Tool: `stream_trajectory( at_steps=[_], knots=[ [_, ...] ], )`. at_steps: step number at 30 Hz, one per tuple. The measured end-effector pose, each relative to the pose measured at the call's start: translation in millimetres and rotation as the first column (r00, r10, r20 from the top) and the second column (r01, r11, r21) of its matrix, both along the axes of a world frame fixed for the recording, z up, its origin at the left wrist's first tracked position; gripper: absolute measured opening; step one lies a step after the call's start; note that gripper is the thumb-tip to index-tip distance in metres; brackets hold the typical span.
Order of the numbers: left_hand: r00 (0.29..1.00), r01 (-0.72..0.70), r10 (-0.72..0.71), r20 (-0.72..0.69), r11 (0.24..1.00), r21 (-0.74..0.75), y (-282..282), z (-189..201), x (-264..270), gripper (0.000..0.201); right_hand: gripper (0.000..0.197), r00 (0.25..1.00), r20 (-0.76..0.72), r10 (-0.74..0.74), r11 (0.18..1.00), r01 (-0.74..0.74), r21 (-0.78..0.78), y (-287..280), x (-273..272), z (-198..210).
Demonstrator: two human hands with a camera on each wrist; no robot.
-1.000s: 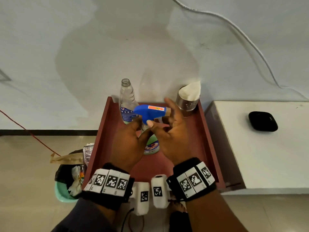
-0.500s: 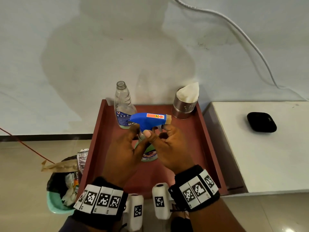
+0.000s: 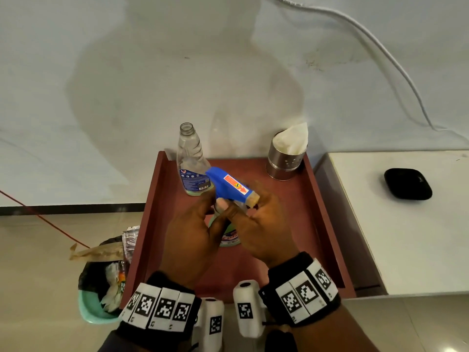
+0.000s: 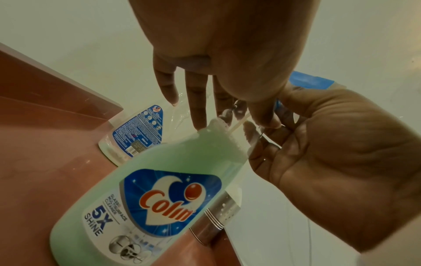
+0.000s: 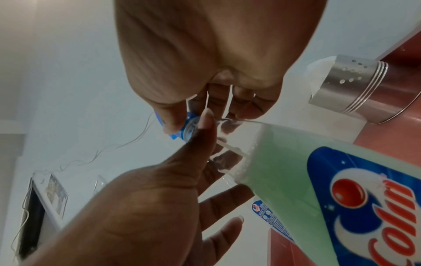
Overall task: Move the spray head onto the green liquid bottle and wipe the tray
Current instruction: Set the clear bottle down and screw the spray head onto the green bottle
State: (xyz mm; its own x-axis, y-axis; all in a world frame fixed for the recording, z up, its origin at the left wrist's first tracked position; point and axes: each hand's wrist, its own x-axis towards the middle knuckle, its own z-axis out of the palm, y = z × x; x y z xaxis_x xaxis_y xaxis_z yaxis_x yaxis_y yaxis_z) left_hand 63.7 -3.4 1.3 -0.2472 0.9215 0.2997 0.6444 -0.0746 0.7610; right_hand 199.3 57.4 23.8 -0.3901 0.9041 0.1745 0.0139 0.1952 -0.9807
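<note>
**Spray head held at the green bottle's neck**

The maroon tray (image 3: pixel 162 224) carries the green liquid bottle (image 4: pixel 145 189), largely hidden in the head view behind both hands. Its neck is gripped by the left hand (image 3: pixel 189 240). The spray head (image 3: pixel 229 185), pinched at its collar by the right hand (image 3: pixel 264 229), has been turned since half a second ago: its nozzle end is now angled toward the near right.

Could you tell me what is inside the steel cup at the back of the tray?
A white tissue sticks out of the steel cup; its lower part and anything beneath it are hidden by the cup's wall.

Two bottles (image 3: pixel 193 163) (image 4: pixel 145 198) (one spray head (image 3: pixel 229 185)).
</note>
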Motion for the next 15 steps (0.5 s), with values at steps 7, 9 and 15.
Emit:
stream_trajectory(
  at_steps=[7, 9, 15],
  knots=[
    [1.0, 0.002, -0.003, 0.005, 1.0, 0.031, -1.4, -0.1, -1.5, 0.03, 0.036, 0.997, -0.071, -0.001, 1.0, 0.003, 0.023, -2.4, -5.3, 1.3],
    [1.0, 0.015, -0.015, 0.003, 1.0, 0.017, -0.8, 2.0, -2.2, 0.033, 0.035, 0.999, -0.039, 0.016, 0.999, -0.014, 0.038, -2.0, -3.4, 0.2],
    [1.0, 0.003, -0.002, -0.029, 1.0, 0.024, -0.9, 0.5, -3.1, 0.028, 0.03, 0.999, -0.032, -0.026, 0.998, 0.027, 0.053, -5.1, -6.3, 2.4]
  ],
)
